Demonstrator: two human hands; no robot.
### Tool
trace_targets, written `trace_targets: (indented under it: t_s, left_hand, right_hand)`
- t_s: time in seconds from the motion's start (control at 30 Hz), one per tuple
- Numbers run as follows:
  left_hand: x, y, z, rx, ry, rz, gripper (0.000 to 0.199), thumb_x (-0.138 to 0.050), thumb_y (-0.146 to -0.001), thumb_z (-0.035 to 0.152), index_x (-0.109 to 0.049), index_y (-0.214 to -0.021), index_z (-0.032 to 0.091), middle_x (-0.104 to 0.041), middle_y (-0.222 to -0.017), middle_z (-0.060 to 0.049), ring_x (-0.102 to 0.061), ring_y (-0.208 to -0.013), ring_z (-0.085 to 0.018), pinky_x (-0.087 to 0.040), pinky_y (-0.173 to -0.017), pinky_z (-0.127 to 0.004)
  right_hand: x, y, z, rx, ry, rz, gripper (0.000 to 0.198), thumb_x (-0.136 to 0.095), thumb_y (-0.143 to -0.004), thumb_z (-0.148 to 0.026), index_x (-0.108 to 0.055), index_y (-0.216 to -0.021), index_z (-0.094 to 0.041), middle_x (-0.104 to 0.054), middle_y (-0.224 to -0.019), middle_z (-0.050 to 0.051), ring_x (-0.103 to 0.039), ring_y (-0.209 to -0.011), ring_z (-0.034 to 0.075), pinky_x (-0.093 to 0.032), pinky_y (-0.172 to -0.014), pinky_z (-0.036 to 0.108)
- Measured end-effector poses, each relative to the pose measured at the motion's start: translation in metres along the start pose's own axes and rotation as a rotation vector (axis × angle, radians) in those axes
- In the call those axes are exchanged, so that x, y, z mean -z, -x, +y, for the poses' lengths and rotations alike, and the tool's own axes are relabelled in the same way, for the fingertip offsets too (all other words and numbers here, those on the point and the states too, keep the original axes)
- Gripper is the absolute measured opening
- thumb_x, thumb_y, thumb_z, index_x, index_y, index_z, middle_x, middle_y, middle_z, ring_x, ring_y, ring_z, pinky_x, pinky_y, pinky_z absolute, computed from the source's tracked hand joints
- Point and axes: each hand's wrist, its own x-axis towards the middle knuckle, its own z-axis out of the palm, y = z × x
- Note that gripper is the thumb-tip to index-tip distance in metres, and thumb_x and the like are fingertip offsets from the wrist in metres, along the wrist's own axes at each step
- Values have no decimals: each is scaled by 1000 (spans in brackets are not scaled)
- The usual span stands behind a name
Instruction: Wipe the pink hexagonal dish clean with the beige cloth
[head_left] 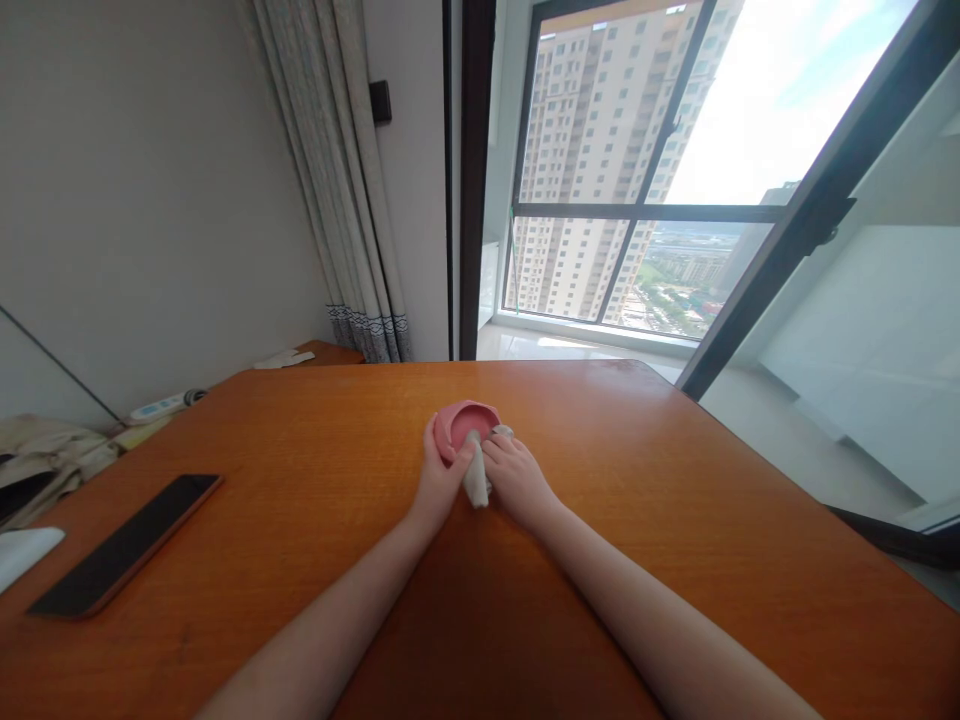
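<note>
A small pink bowl [463, 418] rests tilted toward me near the middle of the orange wooden table [645, 480]. My left hand [437, 480] grips the bowl's left rim and side. My right hand [516, 477] holds a white cloth [476, 478] that is pressed into the bowl's opening and hangs down between both hands. The bowl's lower part is hidden behind my fingers.
A dark phone [124, 545] lies flat at the table's left. A white object [22, 553] sits at the far left edge, with crumpled fabric [45, 455] and a remote [161, 405] behind it. Curtains [341, 180] and a large window [637, 170] stand beyond the far edge.
</note>
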Motion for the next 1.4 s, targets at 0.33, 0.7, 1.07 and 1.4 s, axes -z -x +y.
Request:
trace_targets:
  t_s: [0.33, 0.7, 1.07, 1.4]
  left_hand:
    - [19, -23, -1, 26, -21, -23, 39, -50, -78, 26, -50, -116, 17, -52, -127, -9, -46, -121, -22, -29, -108, -40]
    - [-3, 1, -2, 79, 59, -10, 68, -61, -76, 40, -30, -134, 20, -40, -140, -11, -39, -129, -23, -31, -108, -38]
    - [9, -9, 9, 191, 160, -97, 73, -67, -73, 36, -31, -135, 20, -55, -125, -12, -53, -115, -25, -42, -99, -41]
    - [2, -4, 3, 135, 90, -42, 41, -57, -79, 37, -50, -114, 18, -61, -111, -7, -56, -106, -22, -42, -97, -37]
  right_hand:
    - [17, -7, 2, 87, -99, -100, 14, -50, -91, -24, -58, -102, -23, -62, -98, 4, -50, -99, 18, -37, -85, 31]
    - [-6, 1, -2, -18, -33, 25, 12, -52, -89, -22, -64, -90, -20, -63, -88, 5, -49, -88, 20, -40, -75, 32]
    - [9, -4, 12, 71, -72, -114, 9, -54, -88, -21, -63, -89, -19, -64, -89, 4, -50, -92, 19, -42, -81, 31]
    - [3, -3, 8, 66, -106, -77, 12, -54, -88, -21, -63, -95, -18, -62, -92, 6, -50, -89, 19, -42, -81, 32]
